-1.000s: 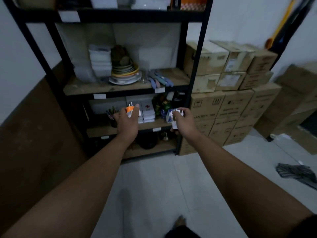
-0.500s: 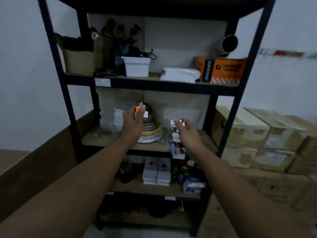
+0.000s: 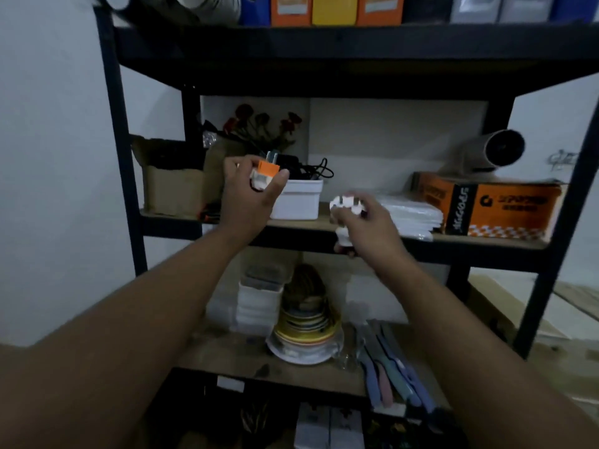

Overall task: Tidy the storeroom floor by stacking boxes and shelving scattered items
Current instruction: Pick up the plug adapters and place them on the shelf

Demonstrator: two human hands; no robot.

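Observation:
My left hand (image 3: 248, 196) grips a small white and orange plug adapter (image 3: 266, 172) with metal prongs pointing up, held just left of a white tub (image 3: 299, 199) full of black cables. My right hand (image 3: 366, 226) grips a white plug adapter (image 3: 346, 204), blurred, in front of the same wooden shelf board (image 3: 327, 223) of the black metal rack (image 3: 115, 124). Both hands are raised at the level of that shelf.
On that shelf stand a cardboard box (image 3: 171, 186), dark red artificial flowers (image 3: 259, 124), a stack of clear plastic bags (image 3: 411, 215), an orange carton (image 3: 492, 205) and a grey cylindrical device (image 3: 496, 149). Below are stacked plates (image 3: 304, 332), white containers (image 3: 259, 299) and knives (image 3: 389, 367). Binders (image 3: 334, 8) line the top.
My view has tilted up from the lower shelves and floor to the upper shelves. Both hands rose with their adapters to the shelf holding the white tub.

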